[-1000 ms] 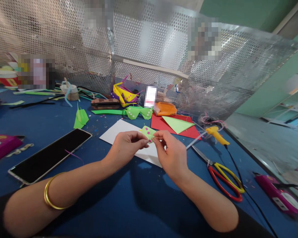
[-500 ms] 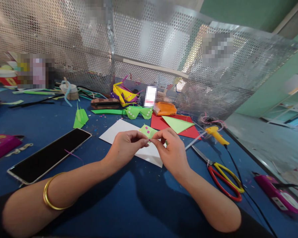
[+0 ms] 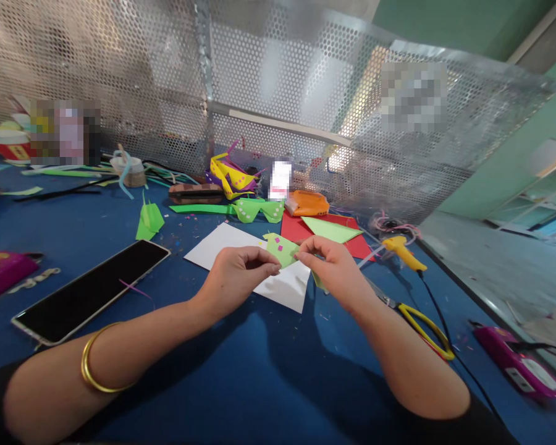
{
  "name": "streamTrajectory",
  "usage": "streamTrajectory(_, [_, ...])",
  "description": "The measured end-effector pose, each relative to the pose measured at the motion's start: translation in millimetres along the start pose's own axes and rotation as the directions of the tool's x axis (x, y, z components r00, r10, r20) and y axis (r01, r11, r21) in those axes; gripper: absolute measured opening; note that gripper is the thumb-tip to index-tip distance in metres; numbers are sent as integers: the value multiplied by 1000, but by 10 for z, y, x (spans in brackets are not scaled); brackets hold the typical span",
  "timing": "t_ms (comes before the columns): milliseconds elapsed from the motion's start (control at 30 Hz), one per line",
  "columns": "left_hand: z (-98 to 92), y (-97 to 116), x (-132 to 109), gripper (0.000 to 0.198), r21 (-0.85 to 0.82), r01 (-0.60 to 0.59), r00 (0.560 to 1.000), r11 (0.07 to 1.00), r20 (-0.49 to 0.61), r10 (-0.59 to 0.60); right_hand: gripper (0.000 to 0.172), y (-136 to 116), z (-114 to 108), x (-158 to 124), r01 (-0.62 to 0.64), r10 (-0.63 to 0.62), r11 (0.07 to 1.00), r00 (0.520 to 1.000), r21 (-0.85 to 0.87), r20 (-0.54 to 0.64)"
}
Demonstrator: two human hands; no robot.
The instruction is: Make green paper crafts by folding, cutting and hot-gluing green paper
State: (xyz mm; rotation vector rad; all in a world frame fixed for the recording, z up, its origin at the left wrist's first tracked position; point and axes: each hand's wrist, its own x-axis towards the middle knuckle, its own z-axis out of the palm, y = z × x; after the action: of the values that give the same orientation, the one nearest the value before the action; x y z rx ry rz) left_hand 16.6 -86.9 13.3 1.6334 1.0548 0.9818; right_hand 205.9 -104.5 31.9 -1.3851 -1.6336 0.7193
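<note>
Because the light green paper piece (image 3: 282, 250) looks like thin sheet stock, I judge it nearly weightless, bendable and easy to crease, with enough grip on its dry face not to be slippery. Its edges seem the best place to take hold; a press in the middle could buckle it or rub the pink squares, of which I count two clearly. It is up between my two hands, over the white sheet (image 3: 213, 244). My left hand (image 3: 238, 272) pinches it low on its left side, thumb against forefinger; my right hand (image 3: 331, 266) pinches its right edge the same way. Whether a tiny scrap is also caught in either pinch, I cannot tell.

On the desk (image 3: 204, 395) I count one white sheet, one red sheet (image 3: 295, 230) with one folded green sheet (image 3: 331, 230) on it, one pair of scissors (image 3: 401, 308) partly behind my right forearm, one yellow glue gun (image 3: 404, 250), one dark phone (image 3: 92, 290), one green mask (image 3: 259, 210), and two magenta boxes, one far left (image 3: 7, 275), one far right (image 3: 521, 361).
</note>
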Motion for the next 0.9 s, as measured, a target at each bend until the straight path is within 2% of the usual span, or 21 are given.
streamTrajectory(100, [5, -3, 1, 13, 4, -2, 1000, 1000, 16, 2, 18, 21, -31, 24, -92, 89, 993, 995, 75, 41])
streamTrajectory(233, [16, 24, 0, 17, -141, 63, 998, 988, 32, -59, 19, 13, -14, 15, -95, 95, 992, 995, 84, 0])
streamTrajectory(367, [23, 64, -6, 30, -319, 208, 978, 925, 58, -200, 16, -16, -8, 4, -44, 45, 999, 999, 26, -22])
streamTrajectory(467, [30, 74, -10, 30, -352, 287, 958, 891, 98, -270, 14, -23, -6, -6, -12, 11, 999, 1000, -39, -23])
streamTrajectory(633, [51, 61, -7, 23, -383, 324, 945, 865, 102, -309, 12, -24, 40, -43, 22, -25, 997, 999, -76, -33])
streamTrajectory(767, [62, 51, -4, 20, -430, 309, 949, 848, 86, -302, 12, -9, 152, -81, 140, -152, 986, 978, -90, -144])
streamTrajectory(900, [64, 50, -14, 18, -461, 302, 952, 835, 94, -293, 9, 32, 277, -124, 180, -216, 970, 948, -165, -234])
